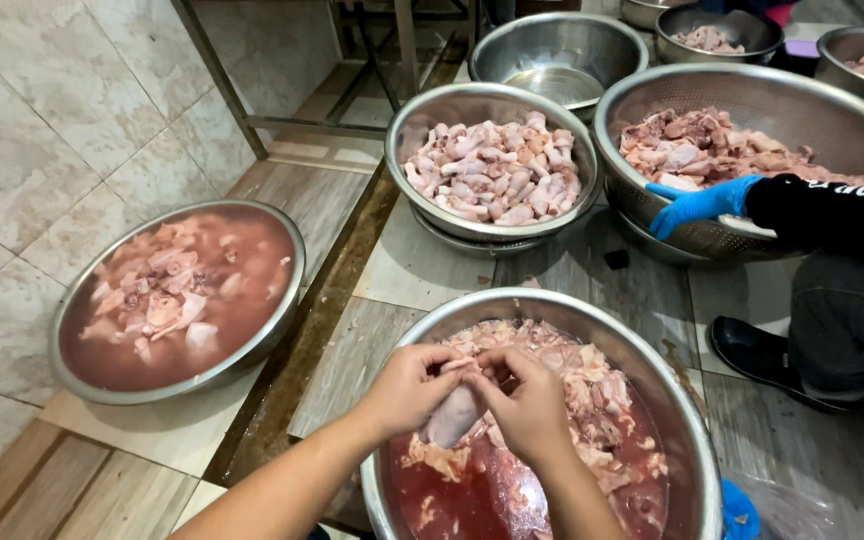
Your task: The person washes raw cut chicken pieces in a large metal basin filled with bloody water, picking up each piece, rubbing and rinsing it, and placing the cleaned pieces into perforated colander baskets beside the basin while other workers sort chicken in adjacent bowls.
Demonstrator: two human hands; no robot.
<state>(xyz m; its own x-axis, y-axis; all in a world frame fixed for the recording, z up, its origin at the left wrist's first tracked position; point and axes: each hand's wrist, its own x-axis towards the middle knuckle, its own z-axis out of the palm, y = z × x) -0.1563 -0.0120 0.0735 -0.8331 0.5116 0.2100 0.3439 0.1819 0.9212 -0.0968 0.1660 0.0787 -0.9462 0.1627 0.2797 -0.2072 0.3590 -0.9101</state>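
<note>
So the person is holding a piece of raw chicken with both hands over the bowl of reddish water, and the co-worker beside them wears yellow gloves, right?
Not quite. The head view shows the co-worker's glove is blue, not yellow. The rest holds: both bare hands, left hand and right hand, hold a chicken piece over the bowl of reddish water.

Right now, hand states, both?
Left hand: closed on the raw chicken piece.
Right hand: closed on the same piece, above the steel basin.

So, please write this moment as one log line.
left hand + right hand: hold chicken piece | over steel bowl | co-worker's gloved hand on colander
</note>
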